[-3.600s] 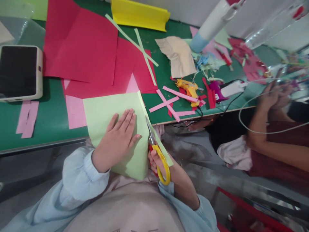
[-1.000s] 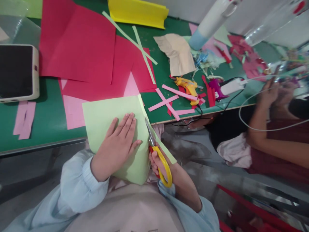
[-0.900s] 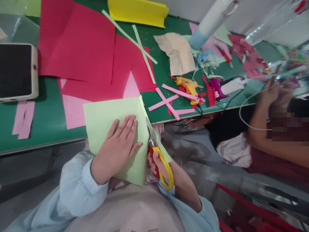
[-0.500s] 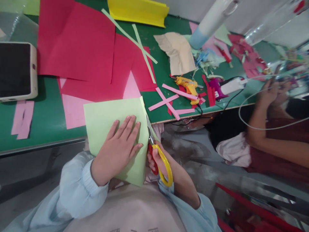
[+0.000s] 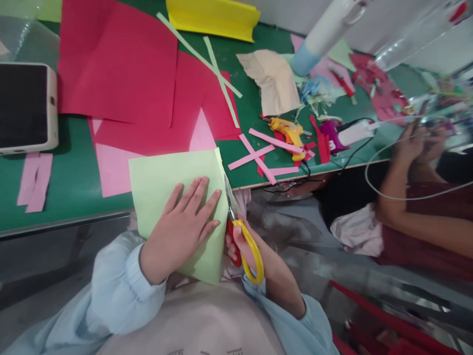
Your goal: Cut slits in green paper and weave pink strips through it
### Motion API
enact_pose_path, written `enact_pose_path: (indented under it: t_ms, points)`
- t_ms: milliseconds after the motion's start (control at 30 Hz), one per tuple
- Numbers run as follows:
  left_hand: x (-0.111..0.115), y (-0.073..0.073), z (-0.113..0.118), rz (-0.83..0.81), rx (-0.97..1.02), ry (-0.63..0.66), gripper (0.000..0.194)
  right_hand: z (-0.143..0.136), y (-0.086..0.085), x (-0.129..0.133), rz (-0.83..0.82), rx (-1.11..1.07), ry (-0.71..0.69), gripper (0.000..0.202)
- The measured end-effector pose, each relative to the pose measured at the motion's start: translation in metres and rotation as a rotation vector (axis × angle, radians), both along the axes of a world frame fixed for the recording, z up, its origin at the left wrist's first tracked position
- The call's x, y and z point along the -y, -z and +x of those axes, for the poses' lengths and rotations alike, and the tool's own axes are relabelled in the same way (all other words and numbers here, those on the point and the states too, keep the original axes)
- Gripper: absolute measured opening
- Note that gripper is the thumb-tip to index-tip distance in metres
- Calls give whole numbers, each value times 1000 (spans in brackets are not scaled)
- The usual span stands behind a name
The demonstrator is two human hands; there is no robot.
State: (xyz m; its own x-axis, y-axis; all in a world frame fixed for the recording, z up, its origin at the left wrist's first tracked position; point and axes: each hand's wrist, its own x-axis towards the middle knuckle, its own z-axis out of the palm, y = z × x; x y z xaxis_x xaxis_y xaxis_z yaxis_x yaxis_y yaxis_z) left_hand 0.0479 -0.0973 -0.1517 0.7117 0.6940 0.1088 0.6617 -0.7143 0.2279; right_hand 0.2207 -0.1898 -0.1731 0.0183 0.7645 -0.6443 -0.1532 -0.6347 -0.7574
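A pale green sheet of paper [image 5: 155, 182] hangs over the front edge of the green table, its lower part above my lap. My left hand [image 5: 181, 222] lies on it with the fingers spread. My right hand [image 5: 242, 241] grips yellow and red scissors [image 5: 253, 251] by their handles. The metal blades are at the sheet's right edge, where a narrow strip stands partly separated near the top corner. Pink paper [image 5: 113, 172] and large red sheets [image 5: 121, 64] lie beyond the green one.
Pink strips [image 5: 251, 157] and light green strips [image 5: 221, 88] lie crossed on the table [image 5: 74, 192]. A yellow glue gun [image 5: 288, 130] is among scraps. At left rests a phone [image 5: 25, 108]; a white and blue cylinder [image 5: 321, 42] stands behind. A co-worker's arm [image 5: 417, 217] is at right.
My left index finger has shifted right, closer to the sheet's cut edge. The scissors and sheet have hardly moved.
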Motion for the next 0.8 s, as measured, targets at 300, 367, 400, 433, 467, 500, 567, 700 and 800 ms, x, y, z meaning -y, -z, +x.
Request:
enact_pose_path:
  t_ms: [300, 367, 400, 433, 467, 500, 567, 700, 800]
  points:
    - [-1, 0, 0, -3, -9, 6, 53, -1, -3, 1, -3, -64, -16, 31]
    - [-1, 0, 0, -4, -9, 7, 53, -2, -2, 2, 1, -68, -15, 31]
    - [-1, 0, 0, -7, -6, 7, 53, -2, -2, 2, 3, -68, -16, 31]
    - [-1, 0, 0, -12, -3, 5, 53, -2, -3, 2, 5, -66, -22, 31]
    - [-1, 0, 0, -18, 0, 3, 53, -2, -3, 1, 6, -58, -29, 32]
    - [-1, 0, 0, -22, 2, 1, 53, -2, -4, 1, 8, -49, -37, 32]
    - [-1, -1, 0, -25, 3, 2, 53, -1, -7, 0, 18, -24, -58, 32]
    - [0, -2, 1, -10, -7, 6, 52, 0, -13, -2, 49, 15, -100, 31]
    - [0, -1, 1, -6, -5, 6, 52, 0, -15, -3, 47, 8, -103, 32]
